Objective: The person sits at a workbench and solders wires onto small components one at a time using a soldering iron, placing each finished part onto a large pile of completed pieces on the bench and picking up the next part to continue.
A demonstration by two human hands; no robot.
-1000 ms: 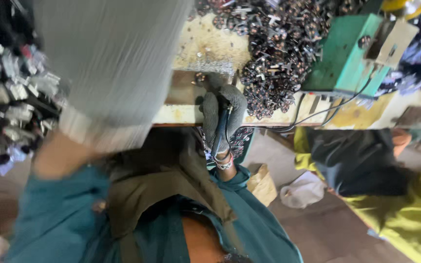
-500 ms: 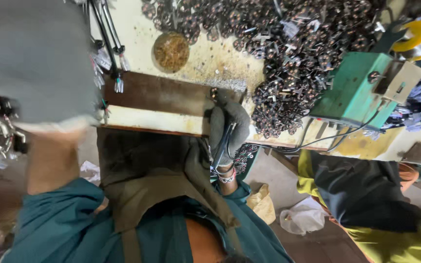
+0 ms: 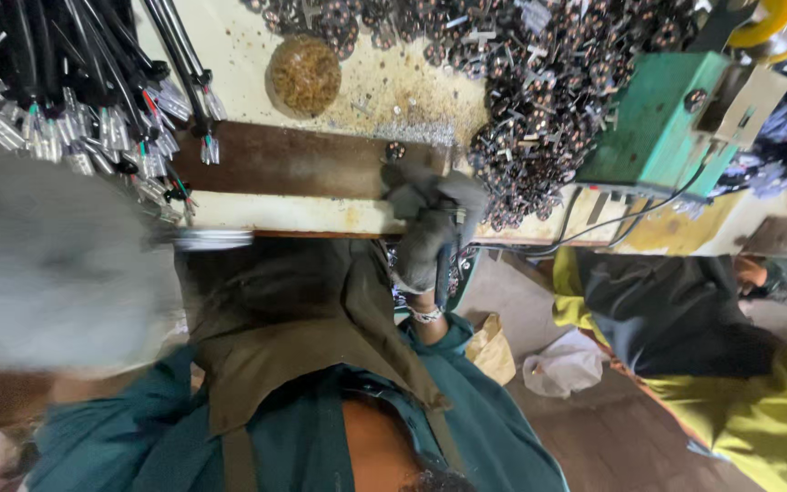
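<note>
Your grey-gloved right hand (image 3: 430, 228) is closed around a dark slim tool (image 3: 442, 269) at the cream bench edge (image 3: 302, 217); your left hand (image 3: 52, 264) is blurred, so I cannot tell its grip.

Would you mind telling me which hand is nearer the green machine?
Right. The gloved right hand rests at the bench edge just left of the green machine; the blurred left hand is far across.

The bench (image 3: 321, 215) carries a cable bundle (image 3: 75, 100) at its left edge, a brown disc (image 3: 304, 73) mid-back, metal parts (image 3: 539, 100) heaped rightward, and a green machine (image 3: 658, 123) at the right.
</note>
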